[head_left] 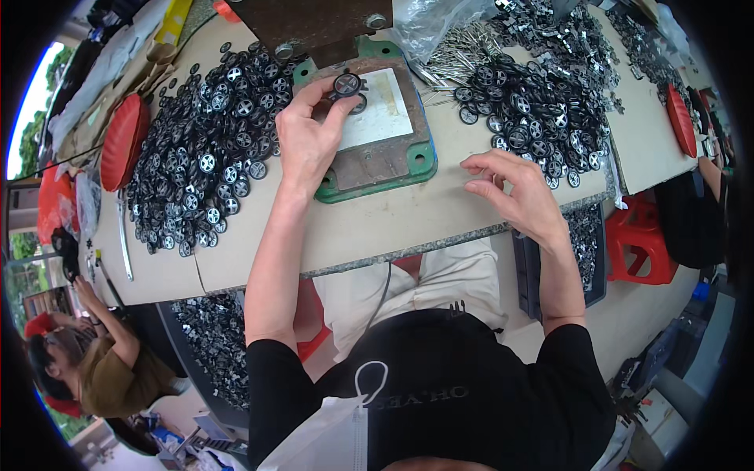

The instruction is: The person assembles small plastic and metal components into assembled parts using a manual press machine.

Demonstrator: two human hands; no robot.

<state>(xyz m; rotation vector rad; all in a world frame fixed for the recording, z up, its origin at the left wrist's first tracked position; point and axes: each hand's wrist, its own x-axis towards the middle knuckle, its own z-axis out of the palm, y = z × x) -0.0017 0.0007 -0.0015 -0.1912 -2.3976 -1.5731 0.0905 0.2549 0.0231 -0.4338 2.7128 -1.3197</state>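
Note:
My left hand [308,141] is over the green-edged metal base of a press [369,169], its thumb and fingers closed on a small black toy wheel [346,84]. A second wheel [360,104] shows just below that one; whether the two are joined I cannot tell. Under them lies a pale rectangular plate [390,110] on the base. My right hand [512,188] hovers above the table right of the press, fingers curved and thumb apart, with nothing visible in it. It is nearest to the right-hand heap of wheels [534,118].
A large heap of black wheels [208,149] covers the table's left side. Metal pins [463,51] and small dark metal parts [565,43] lie at the back right. Red dishes [124,143] stand to either side. A red stool [640,239] and another person [102,353] are nearby.

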